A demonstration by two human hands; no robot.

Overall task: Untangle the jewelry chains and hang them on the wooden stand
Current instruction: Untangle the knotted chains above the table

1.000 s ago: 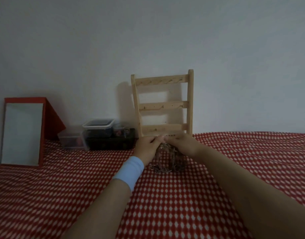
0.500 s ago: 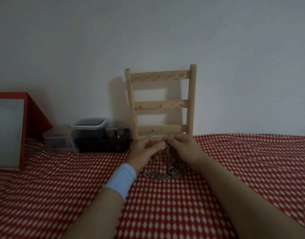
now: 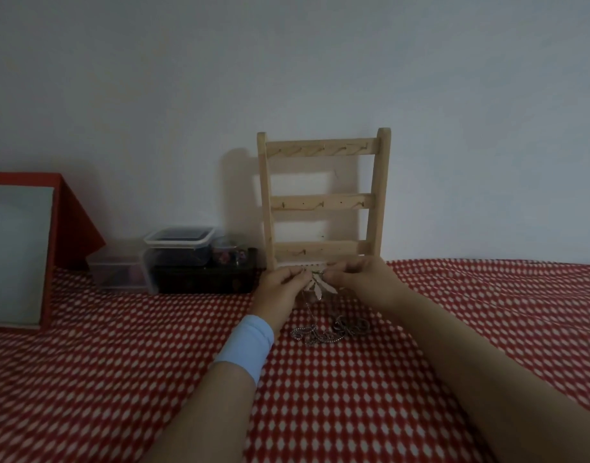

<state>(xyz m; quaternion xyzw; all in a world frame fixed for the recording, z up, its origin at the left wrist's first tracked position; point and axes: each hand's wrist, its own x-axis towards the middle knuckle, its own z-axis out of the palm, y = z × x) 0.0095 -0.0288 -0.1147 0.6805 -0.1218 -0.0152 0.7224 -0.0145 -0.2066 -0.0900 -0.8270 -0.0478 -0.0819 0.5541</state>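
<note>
A wooden stand [image 3: 323, 202] with three hooked rungs leans against the wall at the back of the red checked cloth. No chain hangs on it. My left hand [image 3: 280, 289] and my right hand [image 3: 363, 282] meet just in front of its base, both pinching the top of the jewelry chains [image 3: 315, 289], where a pale leaf-shaped pendant dangles. A thin strand runs down from my fingers. The lower part of the tangle [image 3: 330, 330] lies in a dark heap on the cloth below my hands. A light blue band wraps my left wrist.
Stacked plastic boxes [image 3: 178, 252] and a dark tray [image 3: 203, 279] sit left of the stand. A red-framed mirror [image 3: 16, 259] stands at the far left. The red checked cloth [image 3: 120, 362] covers the whole surface.
My hands have lifted the top of the chains a little higher, so a strand hangs and more of the tangle stretches out on the cloth. The camera has shifted right and closer.
</note>
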